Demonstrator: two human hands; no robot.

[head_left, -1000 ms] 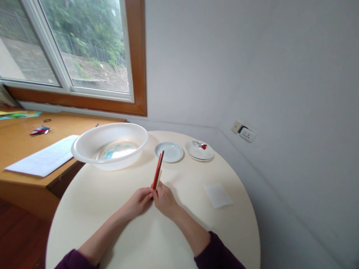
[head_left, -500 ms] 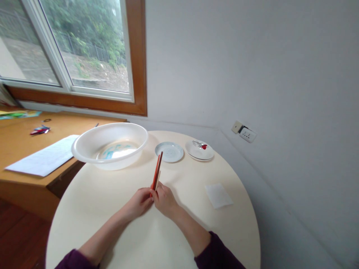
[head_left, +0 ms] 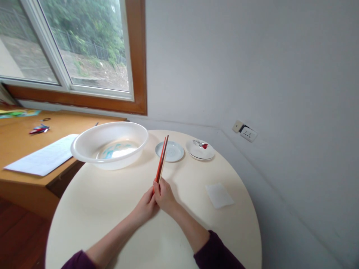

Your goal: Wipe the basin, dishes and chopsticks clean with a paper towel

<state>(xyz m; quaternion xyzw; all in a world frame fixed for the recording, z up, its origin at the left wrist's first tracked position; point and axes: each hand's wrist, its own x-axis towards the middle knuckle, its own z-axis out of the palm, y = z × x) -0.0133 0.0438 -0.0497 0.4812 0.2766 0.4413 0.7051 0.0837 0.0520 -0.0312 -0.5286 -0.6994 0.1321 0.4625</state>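
A small bundle of chopsticks (head_left: 162,160), orange, dark brown and pale, stands tilted up above the middle of the round table. My right hand (head_left: 165,192) is closed around its lower part. My left hand (head_left: 147,203) is closed at the bottom end, pressed against the right; its fingertips are partly hidden. The chopsticks' upper ends overlap a pale blue plate (head_left: 175,152) in the view. To the right of that plate sit stacked white plates (head_left: 198,150) with a red flower pattern.
A large translucent basin (head_left: 84,149) stands at the table's back left. A white cloth or tissue (head_left: 219,195) lies on the right of the round table (head_left: 92,213). A wooden desk (head_left: 66,121) with paper (head_left: 42,157) adjoins on the left, below a window; a wall stands behind.
The chopsticks stick up farther out of my hands, their tips higher and slightly to the right. My left hand has shifted a little right and down, my right hand slightly up.
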